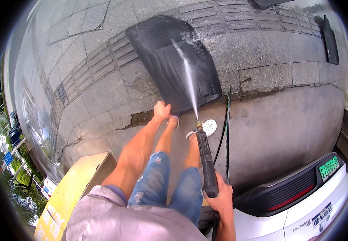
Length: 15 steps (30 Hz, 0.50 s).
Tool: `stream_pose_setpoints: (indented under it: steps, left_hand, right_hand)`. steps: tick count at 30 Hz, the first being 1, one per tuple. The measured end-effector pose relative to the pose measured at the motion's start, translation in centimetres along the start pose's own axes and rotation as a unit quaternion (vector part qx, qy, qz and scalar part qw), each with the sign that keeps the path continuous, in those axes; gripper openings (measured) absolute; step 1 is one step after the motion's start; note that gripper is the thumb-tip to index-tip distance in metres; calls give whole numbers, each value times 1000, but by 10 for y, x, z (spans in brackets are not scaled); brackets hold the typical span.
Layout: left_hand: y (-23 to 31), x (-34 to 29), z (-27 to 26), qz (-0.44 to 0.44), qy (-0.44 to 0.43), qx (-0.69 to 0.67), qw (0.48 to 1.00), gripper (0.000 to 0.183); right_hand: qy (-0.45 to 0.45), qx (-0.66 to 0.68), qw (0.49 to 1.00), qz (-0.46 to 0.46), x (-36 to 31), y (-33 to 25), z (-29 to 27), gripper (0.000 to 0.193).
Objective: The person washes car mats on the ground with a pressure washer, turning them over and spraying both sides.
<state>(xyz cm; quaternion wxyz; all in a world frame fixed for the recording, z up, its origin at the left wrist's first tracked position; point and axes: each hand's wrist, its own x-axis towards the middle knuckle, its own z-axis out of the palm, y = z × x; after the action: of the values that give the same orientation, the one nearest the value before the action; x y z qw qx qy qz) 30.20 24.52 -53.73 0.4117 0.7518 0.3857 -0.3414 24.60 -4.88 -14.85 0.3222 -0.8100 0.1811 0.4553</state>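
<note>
My right hand [221,194] is wrapped round the rear grip of a black pressure washer gun [207,160] with a brass tip. From the tip a white water jet [189,78] shoots forward onto a wet black car floor mat [153,52]. Splashing shows where the jet strikes near the mat's far right side. At the mat's near left corner my left hand [162,111] is closed on the edge; the exact finger hold is partly hidden. The mat spans the paving, its near end close to my feet.
A white car's rear [302,205] stands at the right. Another black mat [330,40] lies far right. A dark hose [227,132] runs beside the gun across the curb [270,76]. A yellow board [71,188] stands lower left. My white clog [209,127] is near the nozzle.
</note>
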Motion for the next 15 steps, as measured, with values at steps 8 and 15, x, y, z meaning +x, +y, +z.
stream_pose_setpoints:
  steps: [8,15]
  left_hand:
    - [22,-24,-34,-19,-35,-102,994,26]
    - [36,-40,-91,-16,-42,-173,984,21]
  right_hand:
    - [41,52,998,-24,0,-24,-12,68]
    - [29,22,998,-43,-9,-60,-24,63]
